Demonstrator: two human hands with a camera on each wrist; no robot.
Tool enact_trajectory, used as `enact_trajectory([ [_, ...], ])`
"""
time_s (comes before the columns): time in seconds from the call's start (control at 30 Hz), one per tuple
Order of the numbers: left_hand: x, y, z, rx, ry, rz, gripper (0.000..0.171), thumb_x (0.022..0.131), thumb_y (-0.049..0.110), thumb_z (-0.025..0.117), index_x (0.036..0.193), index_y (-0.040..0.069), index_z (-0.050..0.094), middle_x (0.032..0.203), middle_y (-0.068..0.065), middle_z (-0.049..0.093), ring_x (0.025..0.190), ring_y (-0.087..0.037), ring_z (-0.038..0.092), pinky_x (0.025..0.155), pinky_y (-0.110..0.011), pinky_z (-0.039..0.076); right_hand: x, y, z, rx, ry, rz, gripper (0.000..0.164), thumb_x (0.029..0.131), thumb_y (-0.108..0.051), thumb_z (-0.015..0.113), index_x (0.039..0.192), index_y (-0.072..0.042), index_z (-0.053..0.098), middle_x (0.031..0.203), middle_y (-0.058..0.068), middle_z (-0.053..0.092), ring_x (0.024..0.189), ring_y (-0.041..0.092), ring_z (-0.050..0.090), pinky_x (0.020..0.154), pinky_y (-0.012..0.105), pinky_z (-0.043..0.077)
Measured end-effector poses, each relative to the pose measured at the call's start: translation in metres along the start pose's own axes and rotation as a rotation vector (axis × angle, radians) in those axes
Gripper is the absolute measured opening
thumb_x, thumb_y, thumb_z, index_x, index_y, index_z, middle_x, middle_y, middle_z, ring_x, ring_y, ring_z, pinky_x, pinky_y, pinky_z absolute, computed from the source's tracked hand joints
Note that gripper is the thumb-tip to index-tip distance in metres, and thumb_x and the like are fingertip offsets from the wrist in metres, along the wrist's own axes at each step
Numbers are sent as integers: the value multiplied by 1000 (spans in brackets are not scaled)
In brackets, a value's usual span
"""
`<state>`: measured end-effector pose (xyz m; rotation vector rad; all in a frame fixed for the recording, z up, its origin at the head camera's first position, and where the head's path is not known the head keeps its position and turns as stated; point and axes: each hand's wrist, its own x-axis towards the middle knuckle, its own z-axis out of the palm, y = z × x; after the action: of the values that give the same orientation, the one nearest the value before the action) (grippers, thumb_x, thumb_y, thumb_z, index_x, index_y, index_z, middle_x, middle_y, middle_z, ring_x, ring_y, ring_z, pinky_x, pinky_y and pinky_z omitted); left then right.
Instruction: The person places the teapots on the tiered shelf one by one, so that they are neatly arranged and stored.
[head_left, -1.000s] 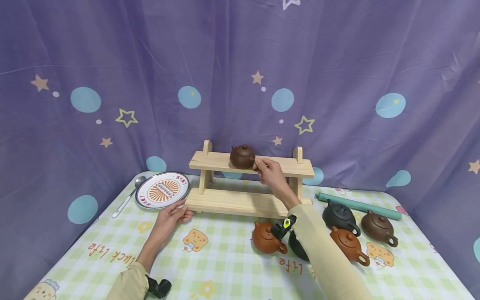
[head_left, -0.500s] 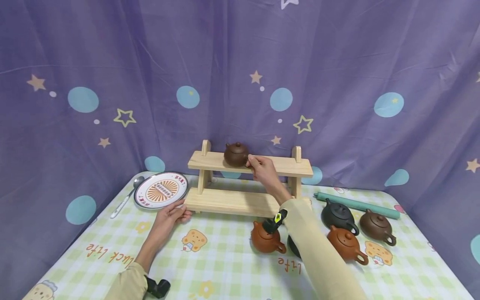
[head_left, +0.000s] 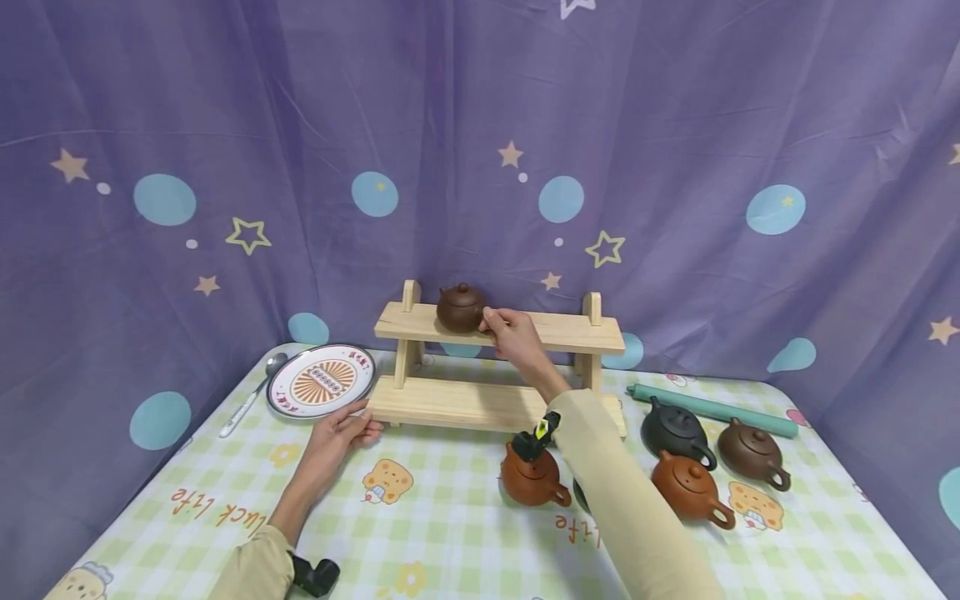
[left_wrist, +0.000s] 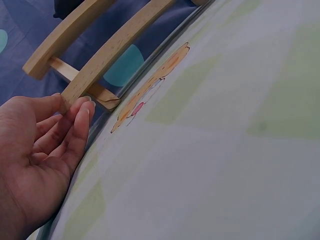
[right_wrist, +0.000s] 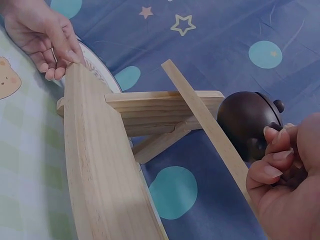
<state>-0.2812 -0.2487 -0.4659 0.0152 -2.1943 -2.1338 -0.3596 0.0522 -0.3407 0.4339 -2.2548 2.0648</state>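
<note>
A dark brown teapot (head_left: 459,308) is at the left part of the upper board of a two-tier wooden rack (head_left: 450,403). My right hand (head_left: 521,342) pinches its handle, with the fingers curled in the right wrist view. There the round body of the teapot (right_wrist: 244,122) shows beyond the upper board's edge. My left hand (head_left: 330,442) holds the left front corner of the lower board. Up close in the left wrist view, thumb and fingers of the left hand (left_wrist: 47,150) pinch that wooden end.
An orange-brown teapot (head_left: 531,477) stands before the rack, beside a dark one mostly hidden by my right sleeve. Further right are a black teapot (head_left: 677,429), another orange-brown teapot (head_left: 690,486), a brown teapot (head_left: 750,450) and a green roll (head_left: 712,408). A plate (head_left: 322,382) and spoon (head_left: 253,400) lie left.
My right hand has moved left along the upper board with the brown teapot, bringing it nearer the rack's left upright. The left hand has kept its grip on the lower board's corner.
</note>
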Motion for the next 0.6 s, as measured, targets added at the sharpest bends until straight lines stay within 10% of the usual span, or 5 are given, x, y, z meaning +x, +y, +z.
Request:
enact_trajectory([
  [0.6,0,-1,0,13,1,6,47,110,8,51,149,-14,39,102,-16,74,83,-8,72,82,-22,60,-2,-4,-15,61,-139,64,33,113,-21,46,114,9,57,69,1,45,56,10,36,50,22,31],
])
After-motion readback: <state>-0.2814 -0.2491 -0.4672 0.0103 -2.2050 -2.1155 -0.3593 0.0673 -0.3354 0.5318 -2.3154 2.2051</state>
